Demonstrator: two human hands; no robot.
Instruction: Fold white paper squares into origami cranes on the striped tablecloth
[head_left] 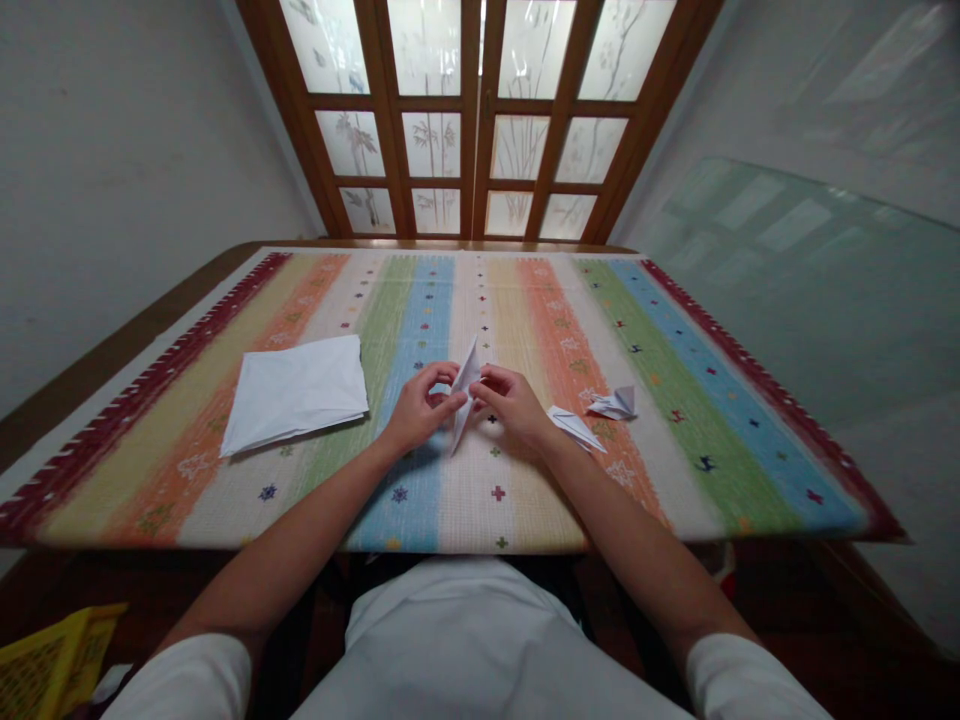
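While both hands meet at the middle of the frame, a narrow, pointed piece of folded white paper stands almost upright between them, lifted just off the striped cloth. The left hand pinches it from one side and the right hand from the other. Each grip is closed narrow on the paper, thumb and fingertips pressing near its middle, with the upper tip poking above the knuckles. From where I stand it looks like a crease being pressed mid-fold, though the exact fold is too small to make out. Any further fold on so slim a piece would, I judge, call for fingertip care: layers lined up edge to edge and the point not crushed.

Just beside the right wrist lies a flat folded paper shape, and a little further right sits a second small folded figure, apart from it. Left of centre a stack of white sheets rests well apart from the left hand.

The cloth covers most of the wooden tabletop. Its near edge runs across the lower middle of the frame under the forearms, and dark red borders mark its sides. Open cloth stretches ahead of the hands toward the wood-framed glass door at the top. A yellow crate shows in the lower left corner, below the tabletop.
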